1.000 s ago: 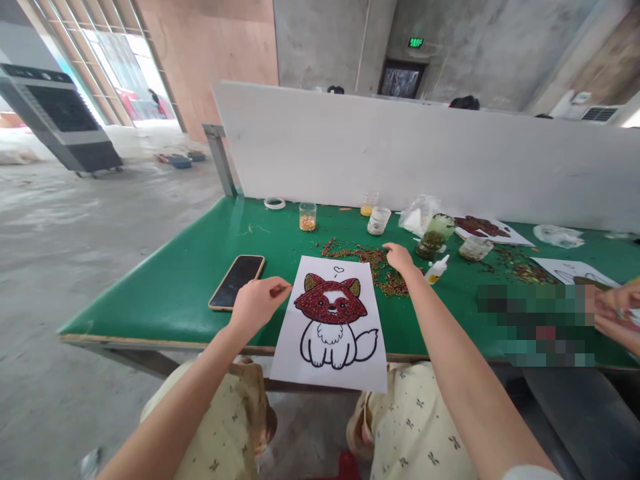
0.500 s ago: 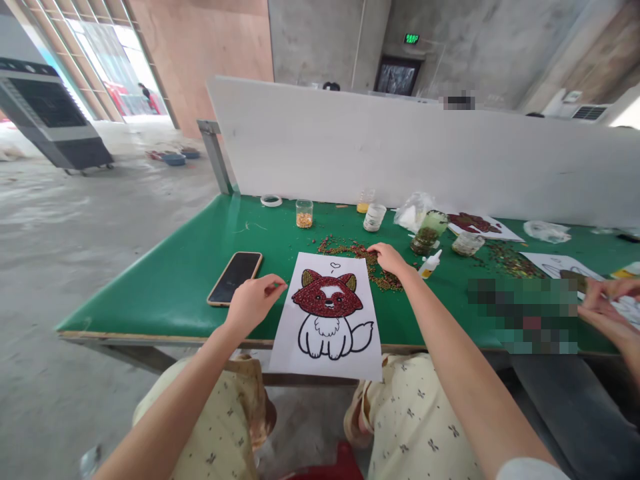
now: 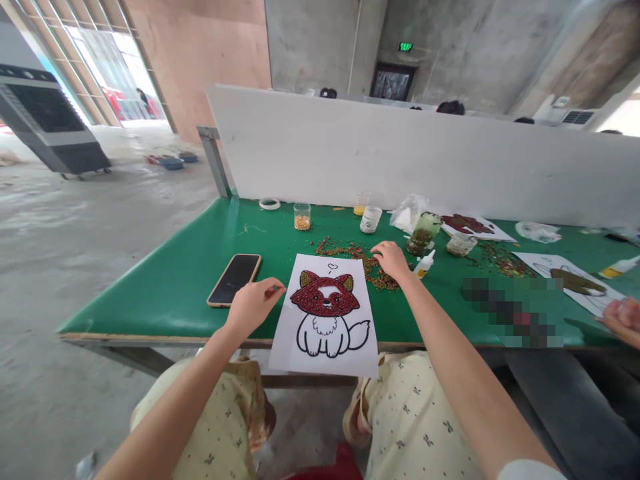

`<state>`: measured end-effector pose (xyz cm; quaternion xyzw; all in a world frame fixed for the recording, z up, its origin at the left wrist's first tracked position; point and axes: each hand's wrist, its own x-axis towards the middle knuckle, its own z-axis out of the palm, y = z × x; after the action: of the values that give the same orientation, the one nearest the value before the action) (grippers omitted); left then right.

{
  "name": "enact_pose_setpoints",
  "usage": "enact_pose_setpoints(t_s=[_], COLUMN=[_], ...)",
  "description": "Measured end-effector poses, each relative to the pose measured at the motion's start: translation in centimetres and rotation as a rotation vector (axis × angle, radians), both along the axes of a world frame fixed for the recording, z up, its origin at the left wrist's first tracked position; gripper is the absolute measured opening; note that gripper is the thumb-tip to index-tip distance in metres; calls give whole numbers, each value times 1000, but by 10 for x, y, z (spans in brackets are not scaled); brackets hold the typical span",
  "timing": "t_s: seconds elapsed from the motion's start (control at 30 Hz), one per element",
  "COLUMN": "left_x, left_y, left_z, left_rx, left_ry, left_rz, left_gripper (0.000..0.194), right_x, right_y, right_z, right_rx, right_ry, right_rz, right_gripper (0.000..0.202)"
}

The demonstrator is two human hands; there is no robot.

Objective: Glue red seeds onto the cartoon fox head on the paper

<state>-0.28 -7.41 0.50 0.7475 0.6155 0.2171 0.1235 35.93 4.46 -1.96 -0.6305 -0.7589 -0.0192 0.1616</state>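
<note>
Item, one fox sheet [image 3: 326, 363], white paper with a black outline, head filled in dark red and ears in olive, body and tail white; it lies at the near edge of the green table [image 3: 165, 287], its lower part reaching past that edge, and serves as the centre of the clock. Item, the left hand [image 3: 253, 305], at nine o'clock, just beside the sheet's edge: thumb and fingertips drawn narrowly together; whether a seed sits between them, cannot tell. Item, the right hand [image 3: 393, 261], at two o'clock, at the loose seeds [image 3: 383, 279]: fingers bent; their gap and any contents, cannot tell. The seeds, mixed reddish and green-brown, spread from twelve to two o'clock. Item, one phone [image 3: 235, 280], dark screen, tan case, ten o'clock, near the left hand. Item, one clear jar [image 3: 302, 219] with orange-yellow pieces, between eleven and twelve. Item, one whitish jar [image 3: 371, 220], tilted, one o'clock. Items at two o'clock: one glue bottle [image 3: 424, 265], just beside the right wrist; one green-tinted jar [image 3: 423, 233], tilted, with dark contents. Item, another person's hand [image 3: 623, 319], three o'clock, at a partly filled drawing [image 3: 553, 265].
</note>
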Motion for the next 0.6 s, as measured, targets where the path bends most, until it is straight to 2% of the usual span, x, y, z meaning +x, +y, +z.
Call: enact_pose_setpoints(t_s=[0.17, 0.37, 0.6], left_x=[-1, 0, 0], left_y=[1, 2, 4], left_z=[0, 0, -2], left_rx=[-6, -24, -25], left_ry=[7, 9, 18], left_rz=[-2, -3, -23], left_gripper=[25, 25, 27], right_x=[-11, -19, -15], right_y=[9, 21, 25], right_z=[3, -1, -1], right_rx=[53, 5, -26], right_ry=[-77, -157, -153], right_rz=[-32, -19, -43], right_gripper=[11, 11, 13])
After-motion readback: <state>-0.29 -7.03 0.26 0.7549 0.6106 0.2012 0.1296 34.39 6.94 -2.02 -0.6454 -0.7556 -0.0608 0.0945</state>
